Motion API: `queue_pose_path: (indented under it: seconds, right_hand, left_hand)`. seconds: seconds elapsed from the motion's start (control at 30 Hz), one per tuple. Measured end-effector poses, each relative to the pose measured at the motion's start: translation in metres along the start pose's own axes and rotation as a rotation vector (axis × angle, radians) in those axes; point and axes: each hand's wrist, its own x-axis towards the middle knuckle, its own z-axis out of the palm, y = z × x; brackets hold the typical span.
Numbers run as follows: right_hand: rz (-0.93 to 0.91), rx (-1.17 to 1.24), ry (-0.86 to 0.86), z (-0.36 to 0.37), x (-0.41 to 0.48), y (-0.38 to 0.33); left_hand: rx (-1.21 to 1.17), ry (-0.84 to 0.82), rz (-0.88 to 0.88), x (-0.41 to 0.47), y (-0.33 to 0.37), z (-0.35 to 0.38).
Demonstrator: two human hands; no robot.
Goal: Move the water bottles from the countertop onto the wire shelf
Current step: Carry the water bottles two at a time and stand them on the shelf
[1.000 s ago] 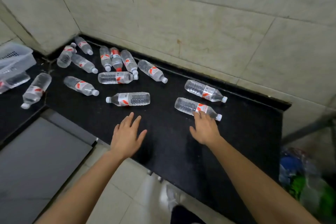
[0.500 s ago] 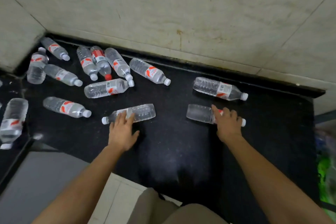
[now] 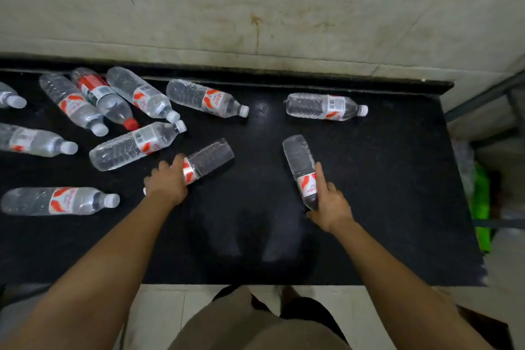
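Several clear water bottles with red-and-white labels lie on the black countertop (image 3: 383, 179). My left hand (image 3: 167, 183) is shut on one bottle (image 3: 210, 160) near its neck; the bottle's base points up and to the right. My right hand (image 3: 329, 204) grips a second bottle (image 3: 299, 163) at its neck end, index finger stretched along the label, base pointing away from me. A lone bottle (image 3: 324, 106) lies at the back right. Another bottle (image 3: 207, 98) lies at the back middle. The wire shelf's surface is not visible.
More bottles cluster at the left, among them a red-capped bottle (image 3: 105, 98) and one (image 3: 59, 200) near the front left. A tiled wall (image 3: 255, 3) backs the counter. A dark metal frame (image 3: 483, 96) and green packaging (image 3: 481, 202) stand beyond the counter's right edge.
Both hands reached forward and closed on a bottle each, then turned them: the left bottle swung diagonal, the right one swung its base away from me. The camera tilted further down.
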Motion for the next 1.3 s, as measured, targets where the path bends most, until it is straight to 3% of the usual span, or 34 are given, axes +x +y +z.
queue_pose_path:
  seconds: [0.27, 0.37, 0.53, 0.7, 0.87, 1.0, 1.13, 1.3]
  right_hand:
    - [0.055, 0.427, 0.033, 0.014, -0.032, -0.007]
    - [-0.007, 0.432, 0.131, -0.008, -0.045, 0.000]
    - [-0.094, 0.361, 0.231, -0.067, -0.056, 0.010]
    - [-0.116, 0.412, 0.394, -0.120, -0.061, -0.002]
    - [-0.217, 0.478, 0.434, -0.123, -0.058, -0.012]
    - [-0.290, 0.438, 0.398, -0.105, -0.055, -0.016]
    - [-0.322, 0.218, 0.419, -0.087, -0.054, -0.030]
    - [-0.406, 0.388, 0.302, -0.081, -0.056, -0.030]
  left_hand:
    - [-0.139, -0.071, 0.083, -0.050, 0.020, 0.013]
    - [-0.207, 0.009, 0.167, -0.075, 0.033, -0.003]
    - [-0.217, 0.300, 0.395, -0.098, 0.059, -0.068]
    - [-0.125, 0.271, 0.439, -0.104, 0.085, -0.103]
    - [-0.485, 0.394, 0.395, -0.109, 0.110, -0.104]
    - [-0.465, 0.370, 0.445, -0.118, 0.127, -0.080]
    - [-0.569, 0.390, 0.444, -0.119, 0.130, -0.045]
    - [-0.864, 0.184, 0.570, -0.123, 0.109, -0.015]
